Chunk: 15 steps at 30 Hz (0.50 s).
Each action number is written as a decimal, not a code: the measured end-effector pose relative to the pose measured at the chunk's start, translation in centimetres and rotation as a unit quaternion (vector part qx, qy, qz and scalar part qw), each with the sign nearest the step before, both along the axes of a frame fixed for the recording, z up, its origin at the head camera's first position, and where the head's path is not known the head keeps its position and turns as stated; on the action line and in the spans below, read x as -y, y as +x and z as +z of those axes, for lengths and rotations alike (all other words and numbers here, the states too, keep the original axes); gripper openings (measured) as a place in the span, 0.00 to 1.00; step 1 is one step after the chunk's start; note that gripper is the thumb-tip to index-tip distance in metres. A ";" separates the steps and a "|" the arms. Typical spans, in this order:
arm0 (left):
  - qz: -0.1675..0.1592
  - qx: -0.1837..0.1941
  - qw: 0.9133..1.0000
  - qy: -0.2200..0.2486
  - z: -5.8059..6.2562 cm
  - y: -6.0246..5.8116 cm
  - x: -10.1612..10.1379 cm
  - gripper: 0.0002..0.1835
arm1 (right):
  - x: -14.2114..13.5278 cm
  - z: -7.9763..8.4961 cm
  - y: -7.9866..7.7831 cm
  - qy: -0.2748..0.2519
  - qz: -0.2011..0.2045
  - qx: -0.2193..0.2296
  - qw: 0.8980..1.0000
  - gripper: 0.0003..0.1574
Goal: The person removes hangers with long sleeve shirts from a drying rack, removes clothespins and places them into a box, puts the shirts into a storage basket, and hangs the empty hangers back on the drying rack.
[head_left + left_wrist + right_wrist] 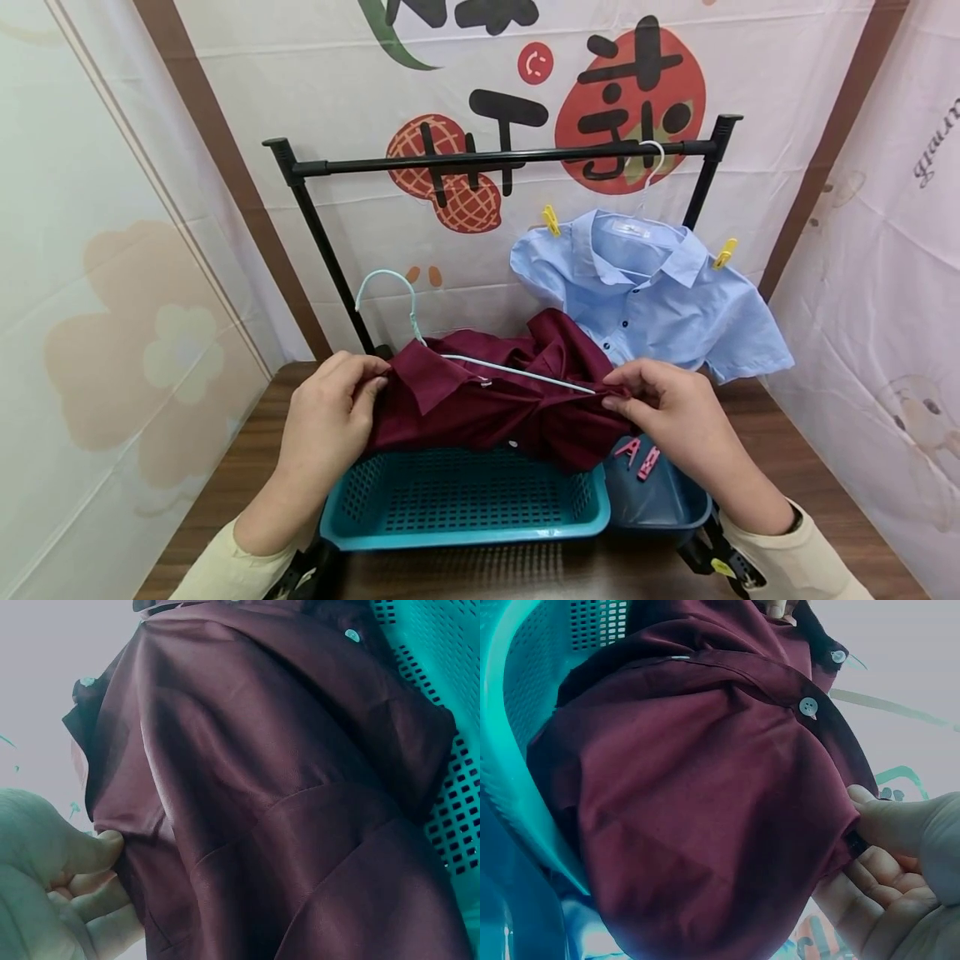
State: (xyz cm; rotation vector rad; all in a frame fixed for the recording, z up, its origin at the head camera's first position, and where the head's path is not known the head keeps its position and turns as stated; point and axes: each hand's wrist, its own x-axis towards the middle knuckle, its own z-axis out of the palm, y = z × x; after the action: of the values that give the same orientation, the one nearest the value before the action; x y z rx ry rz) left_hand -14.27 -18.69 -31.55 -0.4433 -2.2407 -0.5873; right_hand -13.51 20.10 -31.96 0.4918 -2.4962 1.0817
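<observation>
A maroon buttoned shirt (480, 408) stretches between both hands above the teal basket. My left hand (330, 408) pinches its collar-side shoulder between thumb and fingers; the left wrist view shows this hand (67, 877) at the fabric's edge. On the other side my right hand (667, 404) pinches the cloth near the far end of the hanger bar, and in the right wrist view the hand (892, 862) grips the shirt's edge. A pale mint hanger (411, 312) lies partly inside the shirt, its hook standing free above the collar; the rest of it is hidden by cloth.
A teal perforated basket (465, 537) sits below the shirt. Beside it, a dark blue bin (652, 512) holds pink clothespins (648, 463). Behind stands a black rack (495, 158), where a light blue shirt (660, 283) hangs on a white hanger with yellow clothespins (551, 220).
</observation>
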 end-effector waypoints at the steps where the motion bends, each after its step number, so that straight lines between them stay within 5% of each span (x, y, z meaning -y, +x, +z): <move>1: 0.002 0.000 1.000 0.000 0.0 0.1 0.0 0.07 | 0.0 -0.1 0.0 -0.003 0.000 0.002 1.000 0.14; 15: 0.007 -0.010 1.000 0.011 0.4 0.3 0.2 0.07 | -0.1 -0.6 0.3 -0.040 -0.016 0.034 0.998 0.11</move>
State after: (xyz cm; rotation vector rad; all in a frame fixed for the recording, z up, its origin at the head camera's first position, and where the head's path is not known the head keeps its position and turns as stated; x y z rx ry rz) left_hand -13.96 -18.92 -31.17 -0.4197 -2.2140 -0.5977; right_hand -13.17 20.15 -32.58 0.3957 -2.4986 1.1999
